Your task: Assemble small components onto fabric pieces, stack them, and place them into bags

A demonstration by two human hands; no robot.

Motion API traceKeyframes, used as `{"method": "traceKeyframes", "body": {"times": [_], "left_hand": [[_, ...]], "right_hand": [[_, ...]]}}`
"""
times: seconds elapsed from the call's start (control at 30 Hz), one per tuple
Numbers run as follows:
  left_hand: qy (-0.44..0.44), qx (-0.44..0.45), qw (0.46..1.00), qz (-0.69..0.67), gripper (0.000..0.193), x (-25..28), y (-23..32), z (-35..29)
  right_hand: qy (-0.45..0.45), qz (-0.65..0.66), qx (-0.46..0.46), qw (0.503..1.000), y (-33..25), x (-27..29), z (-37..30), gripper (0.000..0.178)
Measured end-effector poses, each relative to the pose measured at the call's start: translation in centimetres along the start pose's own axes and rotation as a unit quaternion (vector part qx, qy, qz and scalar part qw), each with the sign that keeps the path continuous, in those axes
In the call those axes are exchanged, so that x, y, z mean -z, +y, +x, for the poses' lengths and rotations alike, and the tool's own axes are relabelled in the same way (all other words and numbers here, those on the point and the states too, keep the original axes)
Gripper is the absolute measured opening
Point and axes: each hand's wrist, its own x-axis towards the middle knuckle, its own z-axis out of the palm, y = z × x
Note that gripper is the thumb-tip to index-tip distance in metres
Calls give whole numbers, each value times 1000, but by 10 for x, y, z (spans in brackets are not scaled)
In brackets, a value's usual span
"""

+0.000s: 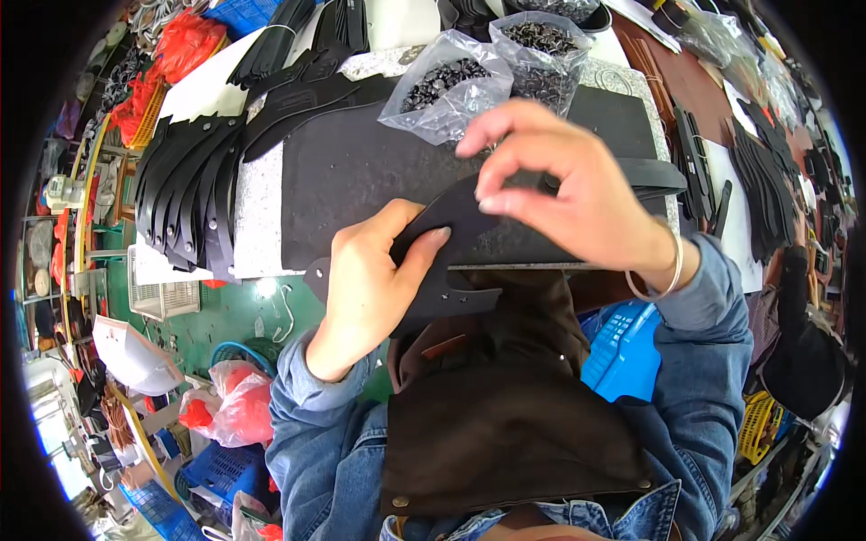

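Some steadiness should help the left hand (372,275) pinching the black piece (458,215) across the mat's (338,185) edge; right hand (577,185) curled, hold unclear.

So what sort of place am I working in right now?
It looks like a workshop, possibly for leather goods: overlapping black strips with metal studs, a clear bag of small dark parts, and a flat black piece in the left hand.
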Motion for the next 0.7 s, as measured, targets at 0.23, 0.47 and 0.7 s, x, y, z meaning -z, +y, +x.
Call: {"method": "traceKeyframes", "body": {"times": [0.23,0.47,0.7], "left_hand": [[6,-101,990,94,11,0,5,-12],[76,-63,995,30,23,1,11,-20],[53,-95,993,56,27,2,-1,-23]], "right_hand": [[10,8,-104,995,-18,-18,-13,15],[77,-48,44,995,-28,-14,-22,22],[58,39,-5,998,-26,-17,-19,21]]}}
